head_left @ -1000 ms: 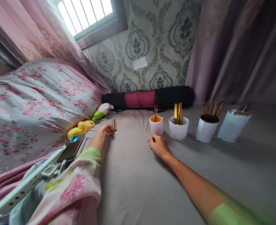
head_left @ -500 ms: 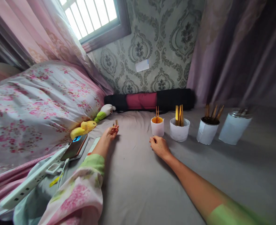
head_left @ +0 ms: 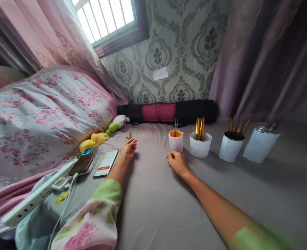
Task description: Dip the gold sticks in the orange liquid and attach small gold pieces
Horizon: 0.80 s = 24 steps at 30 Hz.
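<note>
My left hand (head_left: 128,150) is raised a little over the grey sheet, left of the middle. Its fingers are closed around a few thin golden-brown sticks (head_left: 130,136), whose tips stick out above them. Right of the middle, my right hand (head_left: 178,161) rests with curled fingers; what they hold, if anything, is hidden. Just behind it stands a small white-wrapped cup (head_left: 175,143) with an orange inside and a couple of thin sticks upright in it. To its right, a wider white-wrapped cup (head_left: 199,148) holds several golden sticks (head_left: 200,129).
Farther right are a white-wrapped can (head_left: 230,149) with brown sticks and a tilted white-wrapped jar (head_left: 261,146). On the left lie a phone (head_left: 107,164), another phone (head_left: 82,162), a power strip (head_left: 36,196) and plush toys (head_left: 94,140). A black-and-maroon roll (head_left: 158,113) lies along the wall.
My left hand has shifted slightly right, still holding the sticks, and more of the lit phone beside it shows. My right hand stays in place. The view has shifted a little.
</note>
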Motion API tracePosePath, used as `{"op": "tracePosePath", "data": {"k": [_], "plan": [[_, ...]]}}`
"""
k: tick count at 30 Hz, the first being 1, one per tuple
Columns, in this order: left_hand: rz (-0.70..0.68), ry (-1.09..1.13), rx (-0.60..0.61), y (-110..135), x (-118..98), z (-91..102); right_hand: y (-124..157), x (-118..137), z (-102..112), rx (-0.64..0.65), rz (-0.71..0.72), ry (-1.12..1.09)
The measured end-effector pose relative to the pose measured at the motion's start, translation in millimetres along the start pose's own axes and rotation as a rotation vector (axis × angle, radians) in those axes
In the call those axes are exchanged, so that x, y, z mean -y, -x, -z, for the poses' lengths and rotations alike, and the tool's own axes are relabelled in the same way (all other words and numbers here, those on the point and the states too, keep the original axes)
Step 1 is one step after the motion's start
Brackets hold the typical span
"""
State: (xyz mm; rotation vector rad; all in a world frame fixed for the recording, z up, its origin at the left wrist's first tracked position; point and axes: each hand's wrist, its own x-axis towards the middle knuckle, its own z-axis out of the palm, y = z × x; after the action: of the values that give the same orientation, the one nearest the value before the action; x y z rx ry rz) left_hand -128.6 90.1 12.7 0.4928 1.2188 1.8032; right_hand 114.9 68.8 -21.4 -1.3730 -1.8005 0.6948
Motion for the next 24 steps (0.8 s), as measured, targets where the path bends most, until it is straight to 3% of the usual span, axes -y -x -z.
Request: {"op": "tracePosePath", "data": {"k": [24], "plan": [[0.026, -0.086, 0.229, 85, 38, -24.9, -1, -2, 1, 0.011, 0.044, -0.025]]}}
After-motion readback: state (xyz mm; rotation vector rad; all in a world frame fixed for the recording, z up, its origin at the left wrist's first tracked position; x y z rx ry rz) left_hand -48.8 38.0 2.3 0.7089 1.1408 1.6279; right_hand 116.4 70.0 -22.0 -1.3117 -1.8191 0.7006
